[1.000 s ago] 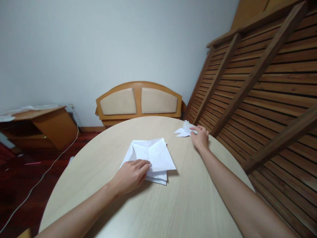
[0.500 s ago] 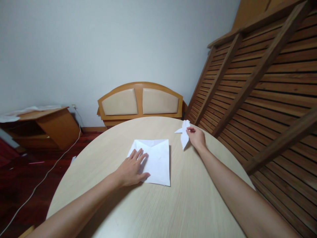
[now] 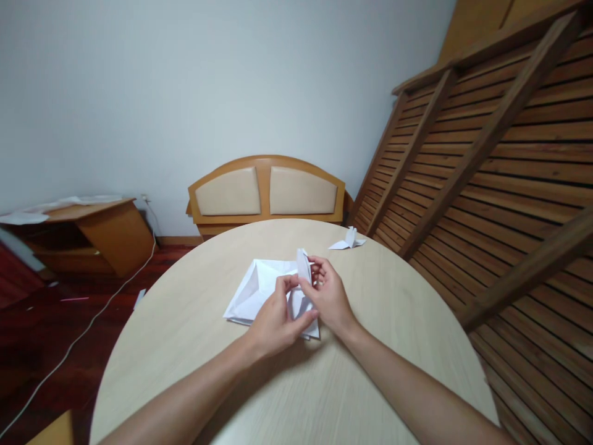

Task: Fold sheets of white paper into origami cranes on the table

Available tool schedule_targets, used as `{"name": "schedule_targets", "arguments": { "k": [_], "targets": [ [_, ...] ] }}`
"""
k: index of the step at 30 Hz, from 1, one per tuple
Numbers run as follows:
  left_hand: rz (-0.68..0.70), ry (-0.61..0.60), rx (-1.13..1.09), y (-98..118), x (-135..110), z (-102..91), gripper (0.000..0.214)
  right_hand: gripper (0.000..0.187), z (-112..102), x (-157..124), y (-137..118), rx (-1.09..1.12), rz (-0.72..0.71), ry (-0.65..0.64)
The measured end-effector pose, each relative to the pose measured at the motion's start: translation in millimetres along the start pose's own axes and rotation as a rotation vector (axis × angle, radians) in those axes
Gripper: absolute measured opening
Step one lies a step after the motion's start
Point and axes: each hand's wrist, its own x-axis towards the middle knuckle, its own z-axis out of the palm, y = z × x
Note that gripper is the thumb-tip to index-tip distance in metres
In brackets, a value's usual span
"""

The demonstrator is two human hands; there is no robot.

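Observation:
Both my hands meet over the middle of a round light-wood table [image 3: 352, 389]. My left hand [image 3: 274, 321] and my right hand [image 3: 327, 295] pinch a small folded white paper piece [image 3: 303, 267] that stands up between the fingertips. Under them lies a stack of creased white paper sheets [image 3: 252, 295], its left corner lifted off the table. A second folded paper figure [image 3: 348, 240] rests alone near the table's far right edge.
A wooden chair back with beige pads [image 3: 266, 191] stands behind the table. A slatted wooden frame [image 3: 486, 154] leans along the right. A low wooden cabinet [image 3: 88, 235] and a white cable [image 3: 83, 327] are on the dark red floor at left.
My right hand has carried a folded paper piece from the far right edge to the middle. My left hand has lifted off the sheets and joined it. One figure stays at the far edge.

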Motion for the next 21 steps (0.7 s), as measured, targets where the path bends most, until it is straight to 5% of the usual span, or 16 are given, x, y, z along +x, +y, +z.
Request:
{"name": "schedule_targets", "arguments": {
  "k": [4, 7, 16, 21],
  "targets": [
    [-0.092, 0.053, -0.17, -1.7, -13.9, -3.0, 0.03, 0.051, 0.8, -12.2, -2.9, 0.273, 0.265, -0.287],
    [-0.076, -0.022, -0.306, 0.0, -15.7, -13.8, 0.024, 0.052, -7.7, -9.4, -8.2, 0.348, 0.298, -0.405],
    [-0.124, -0.042, -0.19, -3.6, -13.9, -19.1, 0.034, 0.029, -17.6, 2.4, -9.1, 0.249, 0.202, -0.127],
    [-0.152, -0.035, -0.145, -9.5, -16.1, -16.9, 0.028, 0.032, -18.0, 3.0, -9.5, 0.292, 0.196, -0.063]
  ]
}}
